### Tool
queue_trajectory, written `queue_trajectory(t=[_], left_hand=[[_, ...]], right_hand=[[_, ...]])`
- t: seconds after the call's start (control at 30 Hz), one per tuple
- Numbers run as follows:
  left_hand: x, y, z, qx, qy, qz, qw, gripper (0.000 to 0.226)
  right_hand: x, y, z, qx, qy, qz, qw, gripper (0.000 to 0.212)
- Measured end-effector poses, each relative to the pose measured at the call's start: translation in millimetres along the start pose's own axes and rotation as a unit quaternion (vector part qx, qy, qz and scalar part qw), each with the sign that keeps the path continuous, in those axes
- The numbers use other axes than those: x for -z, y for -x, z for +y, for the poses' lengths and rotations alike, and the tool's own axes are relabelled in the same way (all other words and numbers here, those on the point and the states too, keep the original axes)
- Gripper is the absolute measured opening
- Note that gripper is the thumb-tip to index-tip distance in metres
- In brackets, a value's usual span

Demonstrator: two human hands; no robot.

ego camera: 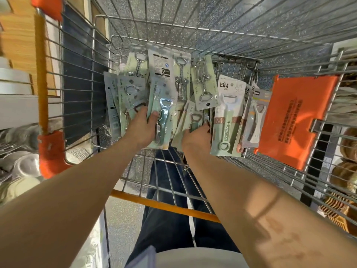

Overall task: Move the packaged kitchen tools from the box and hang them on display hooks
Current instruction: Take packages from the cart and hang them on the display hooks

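Several carded kitchen tools lie in a wire shopping cart (222, 55). My left hand (142, 130) grips a fanned bunch of pale green packs, with a bottle opener pack (164, 113) on top under my thumb. My right hand (199, 138) reaches into the pile and holds the edge of another opener pack (190, 120). Corkscrew packs (204, 84) lie further in. A green peeler pack (227, 117) and a white peeler pack (255, 120) stand to the right. No display hooks are in view.
An orange plastic flap (295, 120) hangs on the cart's right side. The orange cart handle (41, 74) runs along the left, with steel bowls (21, 163) on shelves beyond. Brown goods (345, 176) sit outside on the right.
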State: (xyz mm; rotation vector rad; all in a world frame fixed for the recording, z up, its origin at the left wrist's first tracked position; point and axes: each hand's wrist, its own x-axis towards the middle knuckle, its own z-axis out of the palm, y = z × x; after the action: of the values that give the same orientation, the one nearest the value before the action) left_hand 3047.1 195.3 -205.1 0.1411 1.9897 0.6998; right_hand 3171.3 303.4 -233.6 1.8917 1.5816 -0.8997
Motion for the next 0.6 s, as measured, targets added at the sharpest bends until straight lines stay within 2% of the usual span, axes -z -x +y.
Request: queue_trajectory(t=[0.13, 0.27, 0.37, 0.5, 0.6], left_hand=[[4, 0, 2, 0.013, 0.037, -0.002, 0.999, 0.031], [10, 4, 5, 0.029, 0.035, -0.004, 0.999, 0.038], [18, 12, 14, 0.040, 0.021, -0.015, 0.999, 0.043], [33, 28, 28, 0.032, 0.043, 0.001, 0.999, 0.041], [46, 46, 44, 0.027, 0.039, 0.037, 0.998, 0.038]], right_hand=[[1, 2, -3, 0.007, -0.023, -0.005, 1.000, 0.060], [-1, 10, 3, 0.105, -0.009, -0.001, 0.994, 0.042], [10, 18, 3, 0.129, -0.049, -0.024, 0.990, 0.036], [36, 32, -2, 0.119, -0.135, -0.042, 0.983, 0.037], [55, 49, -11, 0.120, -0.189, -0.048, 0.973, 0.048]])
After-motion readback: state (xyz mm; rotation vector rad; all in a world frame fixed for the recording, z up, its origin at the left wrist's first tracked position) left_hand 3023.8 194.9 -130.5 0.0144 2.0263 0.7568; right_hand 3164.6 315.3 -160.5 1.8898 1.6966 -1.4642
